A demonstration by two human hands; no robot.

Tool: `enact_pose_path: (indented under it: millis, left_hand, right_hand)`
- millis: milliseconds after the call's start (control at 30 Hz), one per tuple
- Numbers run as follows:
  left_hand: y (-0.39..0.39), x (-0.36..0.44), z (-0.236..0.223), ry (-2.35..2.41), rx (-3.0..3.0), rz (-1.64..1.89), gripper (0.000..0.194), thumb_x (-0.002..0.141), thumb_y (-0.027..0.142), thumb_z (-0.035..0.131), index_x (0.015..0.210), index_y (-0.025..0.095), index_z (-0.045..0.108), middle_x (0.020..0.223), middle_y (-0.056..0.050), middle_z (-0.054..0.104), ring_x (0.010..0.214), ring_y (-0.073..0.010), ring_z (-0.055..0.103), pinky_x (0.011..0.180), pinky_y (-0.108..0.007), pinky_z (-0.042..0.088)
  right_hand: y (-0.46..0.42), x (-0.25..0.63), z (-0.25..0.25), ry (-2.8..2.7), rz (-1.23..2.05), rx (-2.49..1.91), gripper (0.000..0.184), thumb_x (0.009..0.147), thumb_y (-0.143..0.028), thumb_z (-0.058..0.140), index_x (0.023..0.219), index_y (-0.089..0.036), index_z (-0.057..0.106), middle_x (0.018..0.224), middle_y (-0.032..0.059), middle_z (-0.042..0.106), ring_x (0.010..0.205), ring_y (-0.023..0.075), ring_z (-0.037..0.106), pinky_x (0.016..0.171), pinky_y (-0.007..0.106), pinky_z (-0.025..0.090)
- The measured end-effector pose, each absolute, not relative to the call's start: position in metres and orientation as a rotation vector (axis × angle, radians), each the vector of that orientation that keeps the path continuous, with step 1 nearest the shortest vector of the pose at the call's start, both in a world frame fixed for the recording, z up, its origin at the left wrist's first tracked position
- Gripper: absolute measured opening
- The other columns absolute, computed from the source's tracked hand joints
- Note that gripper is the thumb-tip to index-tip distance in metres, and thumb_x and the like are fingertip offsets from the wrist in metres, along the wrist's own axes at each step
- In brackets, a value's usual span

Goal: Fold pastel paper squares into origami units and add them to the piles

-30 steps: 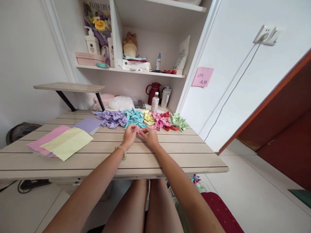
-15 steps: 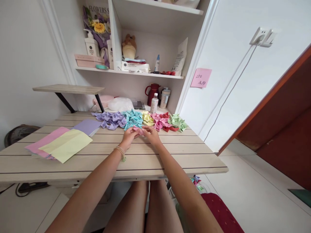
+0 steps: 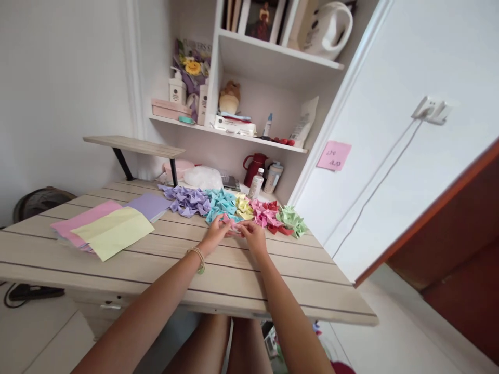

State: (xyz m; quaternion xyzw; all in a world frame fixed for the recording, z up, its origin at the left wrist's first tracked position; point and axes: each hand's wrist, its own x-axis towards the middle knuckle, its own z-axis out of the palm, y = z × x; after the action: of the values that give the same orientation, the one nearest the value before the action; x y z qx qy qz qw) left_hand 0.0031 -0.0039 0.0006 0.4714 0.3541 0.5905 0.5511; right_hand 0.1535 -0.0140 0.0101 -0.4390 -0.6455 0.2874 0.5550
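Note:
Between my two hands is a small piece of folded pink paper (image 3: 231, 224), held just above the table. The fingers of my left hand (image 3: 215, 232) pinch its left side. My right hand (image 3: 253, 235) grips the right side, its fingertips close to the left ones. Exact folds are too small to make out. Right behind my hands lies a row of folded paper pieces in colour groups: purple (image 3: 187, 200), light blue (image 3: 220, 202), yellow (image 3: 244, 206), pink (image 3: 264, 212), some red, and green (image 3: 291, 221).
Flat sheets, a yellow one (image 3: 117, 231), a pink one (image 3: 83, 221) and a purple stack (image 3: 150, 206), lie on the table's left. A small raised shelf (image 3: 134, 146) stands behind them. A bottle (image 3: 256, 184), a red jug (image 3: 255, 169) and a cup (image 3: 273, 177) stand at the back.
The camera view has tilted and shifted, so the scene sits lower and further right. Both hands still hold the pink paper, with little visible change in grip.

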Motion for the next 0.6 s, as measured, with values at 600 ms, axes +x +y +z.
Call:
enact_pose_path:
  millis: [600]
  left_hand:
    - [0.004, 0.009, -0.007, 1.003, 1.058, 1.486, 0.018, 0.085, 0.028, 0.059, 0.099, 0.017, 0.058, 0.079, -0.001, 0.065, 0.047, -0.0073, 0.061, 0.048, -0.017, 0.048]
  right_hand:
    - [-0.016, 0.163, 0.028, -1.372, -0.217, -1.285, 0.039, 0.084, -0.027, 0.045, 0.117, -0.013, 0.061, 0.109, 0.0148, 0.064, 0.099, 0.0246, 0.058, 0.091, 0.039, 0.043]
